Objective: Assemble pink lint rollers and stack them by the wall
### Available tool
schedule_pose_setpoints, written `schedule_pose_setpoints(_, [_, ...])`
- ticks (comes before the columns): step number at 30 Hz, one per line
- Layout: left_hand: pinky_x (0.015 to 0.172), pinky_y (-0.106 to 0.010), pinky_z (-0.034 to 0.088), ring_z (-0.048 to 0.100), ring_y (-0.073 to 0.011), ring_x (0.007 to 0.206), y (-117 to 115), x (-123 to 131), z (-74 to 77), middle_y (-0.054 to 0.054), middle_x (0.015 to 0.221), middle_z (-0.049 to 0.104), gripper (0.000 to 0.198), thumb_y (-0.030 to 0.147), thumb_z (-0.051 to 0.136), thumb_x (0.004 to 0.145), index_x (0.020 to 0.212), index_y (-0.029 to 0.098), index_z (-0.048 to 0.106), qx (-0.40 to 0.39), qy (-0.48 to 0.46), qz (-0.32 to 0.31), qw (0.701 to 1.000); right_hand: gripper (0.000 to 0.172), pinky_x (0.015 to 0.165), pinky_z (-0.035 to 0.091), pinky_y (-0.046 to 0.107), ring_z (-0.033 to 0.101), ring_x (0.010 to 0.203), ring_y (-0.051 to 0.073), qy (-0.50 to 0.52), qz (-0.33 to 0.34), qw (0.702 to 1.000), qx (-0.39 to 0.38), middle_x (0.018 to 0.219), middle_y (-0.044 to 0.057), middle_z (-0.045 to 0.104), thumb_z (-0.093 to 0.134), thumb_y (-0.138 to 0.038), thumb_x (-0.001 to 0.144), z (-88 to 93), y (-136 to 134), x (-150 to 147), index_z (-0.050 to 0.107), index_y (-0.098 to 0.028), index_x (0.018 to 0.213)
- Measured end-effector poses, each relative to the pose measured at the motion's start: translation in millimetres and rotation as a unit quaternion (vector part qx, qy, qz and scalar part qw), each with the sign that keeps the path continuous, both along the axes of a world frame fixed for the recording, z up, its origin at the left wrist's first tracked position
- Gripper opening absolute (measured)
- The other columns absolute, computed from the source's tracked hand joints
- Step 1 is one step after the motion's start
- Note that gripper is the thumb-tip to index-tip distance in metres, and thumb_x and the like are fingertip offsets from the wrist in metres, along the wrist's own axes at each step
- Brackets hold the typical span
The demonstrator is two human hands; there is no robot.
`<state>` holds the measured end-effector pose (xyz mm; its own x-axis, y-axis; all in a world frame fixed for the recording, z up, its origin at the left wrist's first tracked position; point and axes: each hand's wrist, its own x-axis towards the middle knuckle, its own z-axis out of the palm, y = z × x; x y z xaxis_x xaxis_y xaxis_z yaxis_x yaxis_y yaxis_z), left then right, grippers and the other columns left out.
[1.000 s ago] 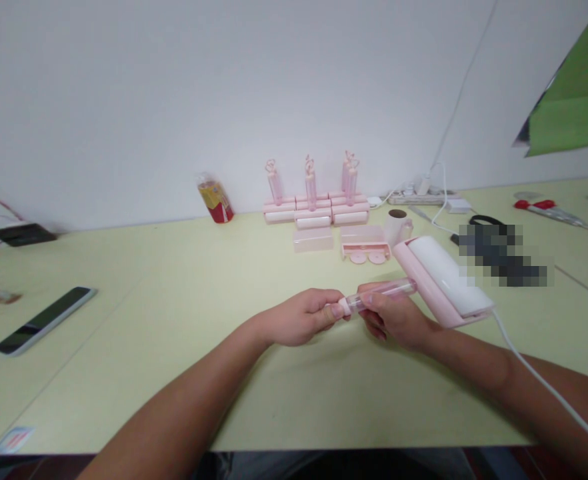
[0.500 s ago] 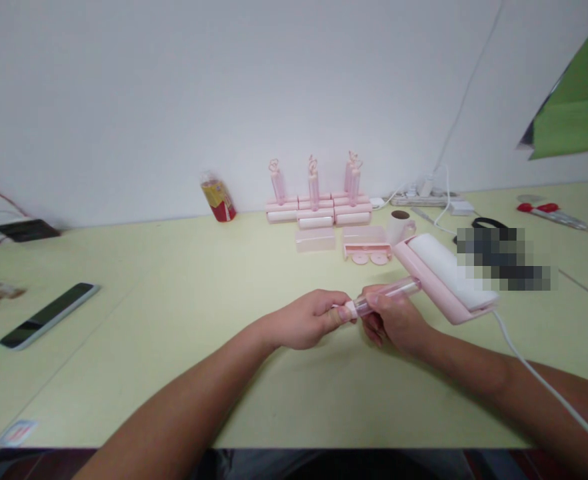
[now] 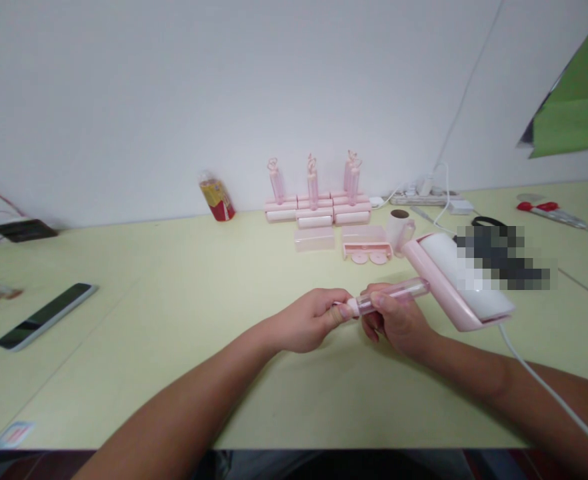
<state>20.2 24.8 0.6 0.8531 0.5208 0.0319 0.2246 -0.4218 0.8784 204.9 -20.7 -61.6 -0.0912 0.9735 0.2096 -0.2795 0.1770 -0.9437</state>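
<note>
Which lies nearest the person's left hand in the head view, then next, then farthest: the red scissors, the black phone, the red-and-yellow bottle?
From the left hand:
1. Red-and-yellow bottle, back by the wall.
2. Black phone, far left.
3. Red scissors, far right.

You held a lint roller (image 3: 441, 280) of smooth, glossy pink plastic with a clear handle and matt white paper roll. At ten o'clock lay a glossy black phone (image 3: 45, 315) on the matt, smooth table (image 3: 184, 280).
</note>
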Motion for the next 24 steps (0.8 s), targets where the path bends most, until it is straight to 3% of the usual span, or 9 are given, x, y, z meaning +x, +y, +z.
schedule_pose_setpoints(10, [0.088, -0.032, 0.046, 0.060, -0.0193, 0.092, -1, 4, -10.3, -0.011, 0.097, 0.067, 0.055, 0.059, 0.036, 0.097, 0.097, 0.011, 0.063, 0.019, -0.025, -0.003, 1.000, 0.044, 0.031, 0.029, 0.022, 0.041, 0.032, 0.010, 0.000, -0.030, 0.999, 0.013, 0.042, -0.007, 0.040, 0.062, -0.052, 0.084, -1.1, -5, -3, 0.048, -0.021, 0.056])
schedule_pose_setpoints(16, [0.083, -0.026, 0.046, 0.062, -0.0167, 0.086, -8, 6, -6.5, -0.009, 0.093, 0.069, 0.047, 0.050, 0.038, 0.100, 0.092, 0.011, 0.062, 0.044, -0.025, 0.029, 0.998, 0.044, 0.033, 0.031, 0.023, 0.042, 0.033, 0.011, -0.025, -0.042, 0.999, 0.019, 0.040, -0.005, 0.044, 0.060, -0.052, 0.087, -4.3, -8, -4, 0.048, -0.021, 0.058])
schedule_pose_setpoints(24, [0.080, -0.026, 0.046, 0.062, -0.0170, 0.088, -4, -1, 1.2, -0.008, 0.095, 0.068, 0.043, 0.047, 0.038, 0.100, 0.101, 0.012, 0.062, 0.085, 0.021, 0.001, 0.996, 0.045, 0.035, 0.031, 0.024, 0.044, 0.035, 0.012, -0.061, -0.030, 0.998, 0.015, 0.041, -0.004, 0.046, 0.057, -0.056, 0.088, -5.6, -8, -1, 0.048, -0.022, 0.059])
